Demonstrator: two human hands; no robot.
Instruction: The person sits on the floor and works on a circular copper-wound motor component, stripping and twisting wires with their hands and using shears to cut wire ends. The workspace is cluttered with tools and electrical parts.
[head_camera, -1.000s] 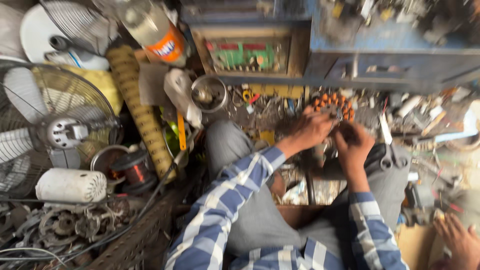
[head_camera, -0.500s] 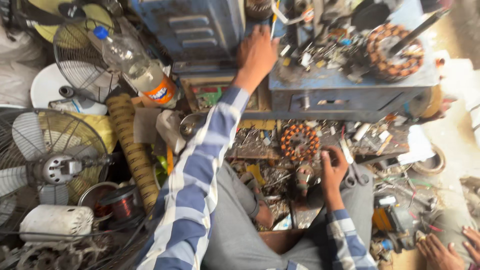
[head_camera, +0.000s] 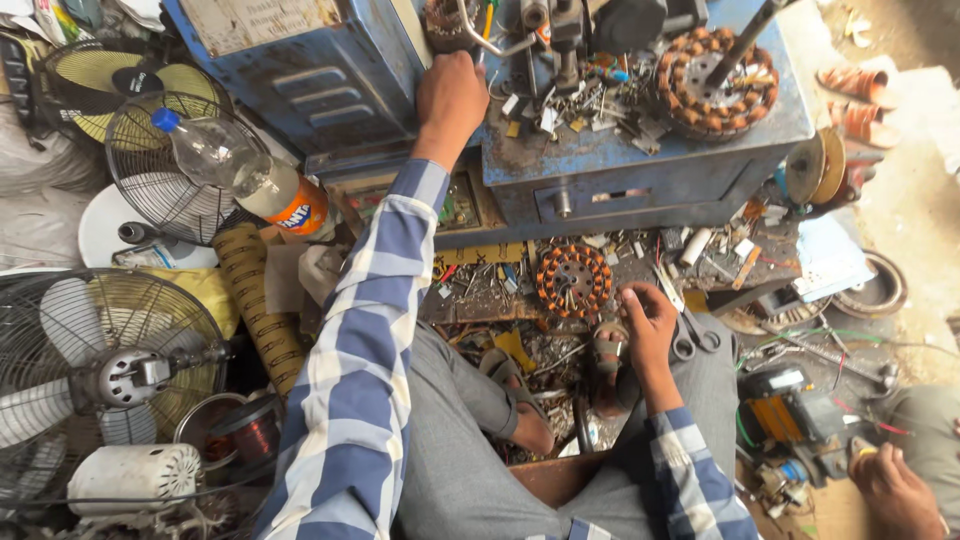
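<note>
Since a second ago, the left hand (head_camera: 452, 98) has left the copper-wound stator (head_camera: 573, 281) and is now reaching up, fingers curled closed on a wound coil (head_camera: 447, 22) atop the blue metal cabinet (head_camera: 640, 160). The right hand (head_camera: 648, 325) is lying loosely open, fingertips touching the stator's right edge on the cluttered floor.

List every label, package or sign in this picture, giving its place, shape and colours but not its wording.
Bottle label: orange band round a clear plastic bottle, left of the sleeve.
Plate: pale worn rectangle on the blue cabinet, top left.
Yellow strip: under the cabinet, above the stator.
</note>
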